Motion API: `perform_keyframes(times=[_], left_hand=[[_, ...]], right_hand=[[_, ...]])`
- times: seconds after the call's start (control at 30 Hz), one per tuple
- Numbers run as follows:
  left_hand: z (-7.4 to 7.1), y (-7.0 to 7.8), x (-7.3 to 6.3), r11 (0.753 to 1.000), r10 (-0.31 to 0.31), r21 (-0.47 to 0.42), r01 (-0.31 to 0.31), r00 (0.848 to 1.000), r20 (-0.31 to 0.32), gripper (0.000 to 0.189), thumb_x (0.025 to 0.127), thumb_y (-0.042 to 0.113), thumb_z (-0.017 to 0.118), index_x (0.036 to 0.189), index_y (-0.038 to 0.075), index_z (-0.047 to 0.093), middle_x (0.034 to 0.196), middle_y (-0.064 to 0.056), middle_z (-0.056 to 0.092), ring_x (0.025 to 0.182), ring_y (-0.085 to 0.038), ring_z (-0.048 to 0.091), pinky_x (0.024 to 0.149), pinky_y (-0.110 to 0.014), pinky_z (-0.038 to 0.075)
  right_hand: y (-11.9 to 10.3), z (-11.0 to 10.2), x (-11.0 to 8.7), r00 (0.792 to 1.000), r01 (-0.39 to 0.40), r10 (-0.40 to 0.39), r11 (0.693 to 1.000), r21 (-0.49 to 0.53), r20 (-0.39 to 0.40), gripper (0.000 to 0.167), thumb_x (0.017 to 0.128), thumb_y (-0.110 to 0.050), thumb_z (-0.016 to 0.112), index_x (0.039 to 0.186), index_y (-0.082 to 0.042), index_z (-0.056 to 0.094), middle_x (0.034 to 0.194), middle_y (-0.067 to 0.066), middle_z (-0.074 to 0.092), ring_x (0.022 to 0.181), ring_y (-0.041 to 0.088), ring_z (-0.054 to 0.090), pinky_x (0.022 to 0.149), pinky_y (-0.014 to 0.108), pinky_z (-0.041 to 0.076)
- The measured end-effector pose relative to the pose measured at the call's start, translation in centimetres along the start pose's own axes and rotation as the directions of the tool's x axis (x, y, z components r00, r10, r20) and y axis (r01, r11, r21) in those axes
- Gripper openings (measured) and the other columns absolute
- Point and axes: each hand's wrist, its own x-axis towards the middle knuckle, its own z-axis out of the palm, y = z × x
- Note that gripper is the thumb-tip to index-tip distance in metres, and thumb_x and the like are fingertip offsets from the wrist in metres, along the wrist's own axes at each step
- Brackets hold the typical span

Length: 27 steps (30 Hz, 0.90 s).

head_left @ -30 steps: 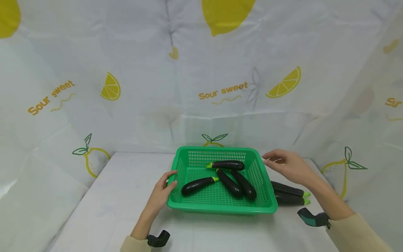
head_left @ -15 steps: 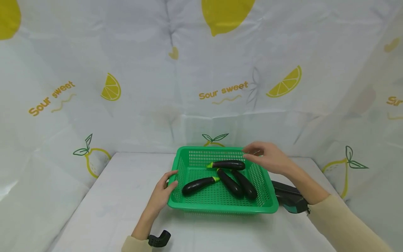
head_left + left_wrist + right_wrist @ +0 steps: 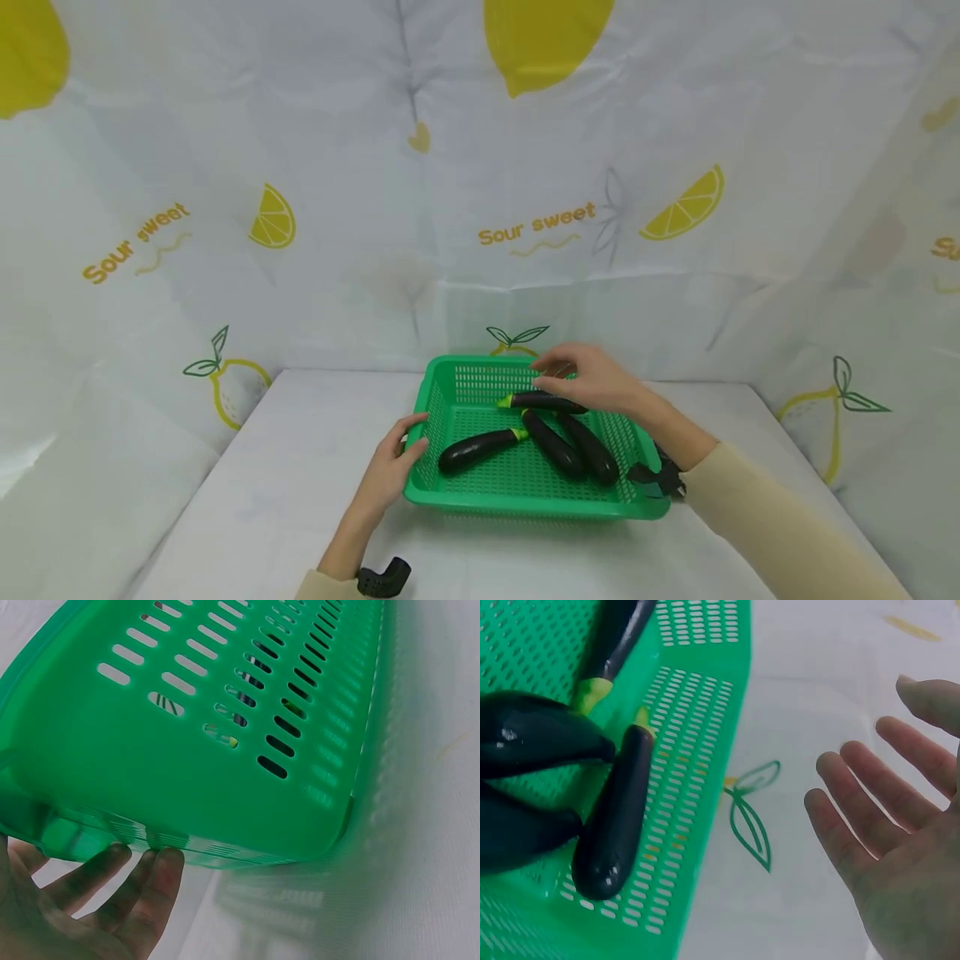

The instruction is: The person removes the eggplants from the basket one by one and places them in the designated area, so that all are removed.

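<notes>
Well, head: 4 eggplants [image 3: 555, 448] in 1 green basket [image 3: 525, 502], lower ctr; rear horiz., stem L; front-L horiz., stem R; 2 diag., stems up-L. L hand [image 3: 384, 471] grips basket. L wrist: fingers [image 3: 159, 896] touch basket. R wrist: R hand [image 3: 915, 877] loose, spread.

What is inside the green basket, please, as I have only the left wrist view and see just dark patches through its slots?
Observer: Four eggplants lie in the basket, as the head view shows.
Operator: Thank you. Could you tell me whether the right hand is holding anything?
Observer: It holds nothing; the right wrist view shows its fingers apart.
Operator: And where is it in relation to the basket, if you can see?
Observer: In the head view it appears over the far right part of the basket, covering some of the far rim; how high it is, I cannot tell.
</notes>
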Motion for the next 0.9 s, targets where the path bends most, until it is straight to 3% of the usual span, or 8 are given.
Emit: perform_keyframes(times=[0.17,0.3,0.43,0.63,0.9], left_hand=[[0.1,-0.1,0.0,1.000,0.008,-0.006,-0.008,1.000,0.006,0.042,0.106,0.021,0.056,0.147,0.014,0.051,0.154,-0.018,0.044,0.130,-0.038,0.054,0.099,-0.053,0.048],[0.2,-0.1,0.0,1.000,0.018,-0.011,-0.018,1.000,0.007,0.043,0.106,0.024,0.057,0.147,0.014,0.051,0.154,-0.018,0.044,0.129,-0.037,0.054,0.099,-0.053,0.048],[0.1,-0.1,-0.1,1.000,0.013,-0.006,-0.013,1.000,0.002,0.043,0.106,0.026,0.057,0.147,0.015,0.051,0.155,-0.017,0.042,0.131,-0.039,0.053,0.100,-0.055,0.047],[0.0,-0.1,-0.3,1.000,0.005,-0.006,-0.005,1.000,-0.004,0.043,0.106,0.023,0.056,0.148,0.014,0.051,0.156,-0.017,0.041,0.131,-0.039,0.053,0.100,-0.055,0.047],[0.0,0.0,-0.3,1.000,0.014,-0.021,-0.014,1.000,0.003,0.043,0.106,0.024,0.057,0.148,0.015,0.051,0.156,-0.017,0.042,0.131,-0.038,0.053,0.100,-0.055,0.046]], right_hand=[[0.6,1.8,1.3,0.997,0.028,-0.032,0.998,0.060,0.066,0.032,0.099,-0.024,0.069,0.123,-0.003,0.070,0.116,0.010,0.069,0.100,0.020,0.065,0.091,0.044,0.052],[1.0,3.3,2.1,0.992,-0.006,-0.007,0.994,0.107,0.126,0.035,0.099,-0.028,0.069,0.127,-0.006,0.067,0.120,0.007,0.067,0.103,0.020,0.064,0.094,0.043,0.050],[1.4,4.8,2.8,0.985,-0.033,0.013,0.993,0.117,0.172,0.037,0.100,-0.030,0.068,0.129,-0.007,0.066,0.121,0.007,0.065,0.108,0.025,0.062,0.095,0.040,0.050],[2.3,6.8,3.7,0.972,-0.009,-0.024,0.990,0.138,0.236,0.038,0.101,-0.028,0.067,0.129,-0.003,0.064,0.124,0.011,0.064,0.116,0.038,0.059,0.094,0.038,0.052],[3.8,9.0,3.8,0.950,-0.038,-0.009,0.989,0.144,0.311,0.036,0.099,-0.029,0.069,0.127,-0.007,0.067,0.127,0.016,0.065,0.115,0.036,0.061,0.095,0.043,0.050]])
